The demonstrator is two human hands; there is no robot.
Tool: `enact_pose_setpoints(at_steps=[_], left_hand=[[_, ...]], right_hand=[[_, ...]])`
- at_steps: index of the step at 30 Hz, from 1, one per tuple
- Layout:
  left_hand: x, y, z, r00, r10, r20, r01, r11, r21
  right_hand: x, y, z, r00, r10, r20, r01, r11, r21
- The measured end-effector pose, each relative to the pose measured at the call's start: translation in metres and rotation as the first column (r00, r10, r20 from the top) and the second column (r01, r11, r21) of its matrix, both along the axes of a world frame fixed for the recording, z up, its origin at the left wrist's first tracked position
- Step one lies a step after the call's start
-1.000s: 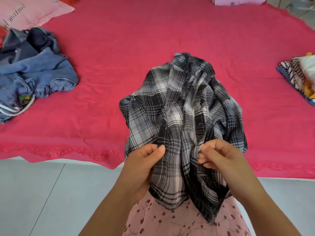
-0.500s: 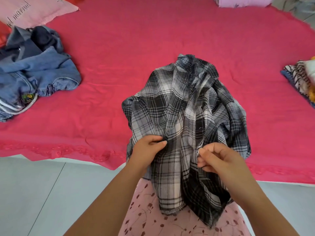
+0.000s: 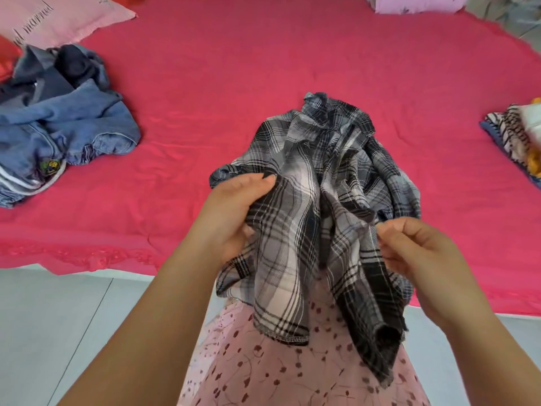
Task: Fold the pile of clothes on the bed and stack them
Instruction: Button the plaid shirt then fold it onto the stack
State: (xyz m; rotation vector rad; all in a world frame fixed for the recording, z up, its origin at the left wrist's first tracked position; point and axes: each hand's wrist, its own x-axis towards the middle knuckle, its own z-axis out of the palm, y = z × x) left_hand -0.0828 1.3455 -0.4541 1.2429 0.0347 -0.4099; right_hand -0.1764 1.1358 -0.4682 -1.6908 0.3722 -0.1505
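So the left hand (image 3: pixel 231 218) is gripping a bunch of the plaid shirt (image 3: pixel 316 177), and the right hand (image 3: pixel 421 253) is pinching its other side with curled fingers. The shirt's hanging crumpled over the near edge of the bed (image 3: pixel 263 54), with the jeans pile (image 3: pixel 67 127) sitting far left and the striped stack (image 3: pixel 509 133) far right

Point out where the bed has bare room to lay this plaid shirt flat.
Widest bare patch: the middle of the red bedspread, between the denim pile at left and the striped stack at right, beyond the plaid shirt. The near strip before the denim pile is bare too. Crowded: the far-left corner, pile beside pink pillow.
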Motion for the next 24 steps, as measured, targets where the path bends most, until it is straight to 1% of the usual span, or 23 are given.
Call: enact_pose_setpoints(at_steps=[3,7,9,10,12,14,16,18,22,24], left_hand=[[-0.008,-0.002,0.010,0.995,-0.027,0.096,0.016,0.994,0.112],[-0.017,-0.008,0.015,0.991,-0.037,0.129,0.013,0.984,0.176],[-0.019,-0.012,0.015,0.984,-0.077,0.159,0.040,0.973,0.225],[-0.022,-0.014,0.014,0.979,-0.101,0.179,0.050,0.961,0.271],[-0.029,-0.021,0.008,0.961,-0.147,0.233,0.049,0.924,0.379],[-0.037,-0.027,-0.002,0.935,-0.195,0.297,0.034,0.881,0.472],[-0.042,-0.031,-0.013,0.921,-0.202,0.334,-0.004,0.851,0.526],[-0.047,-0.033,-0.019,0.921,-0.178,0.347,-0.048,0.832,0.553],[-0.054,-0.035,-0.023,0.917,-0.145,0.371,-0.110,0.804,0.585],[-0.055,-0.037,-0.024,0.918,-0.127,0.377,-0.128,0.803,0.582]], right_hand=[[0.003,0.004,0.000,1.000,-0.005,-0.009,0.005,1.000,0.004],[0.004,0.010,0.003,1.000,-0.004,0.004,0.004,1.000,-0.008],[0.006,0.013,0.007,1.000,-0.003,0.019,0.004,0.999,-0.045],[0.007,0.015,0.009,1.000,0.002,0.025,0.000,0.996,-0.085],[0.011,0.020,0.011,0.999,0.016,0.033,-0.009,0.977,-0.211],[0.014,0.027,0.009,0.999,0.033,0.028,-0.021,0.936,-0.352],[0.013,0.034,0.005,0.998,0.064,0.011,-0.055,0.912,-0.407],[0.011,0.037,0.000,0.997,0.074,-0.013,-0.073,0.920,-0.385],[0.005,0.038,-0.003,0.996,0.088,-0.026,-0.092,0.954,-0.286],[0.004,0.037,-0.005,0.995,0.092,-0.038,-0.099,0.963,-0.251]])
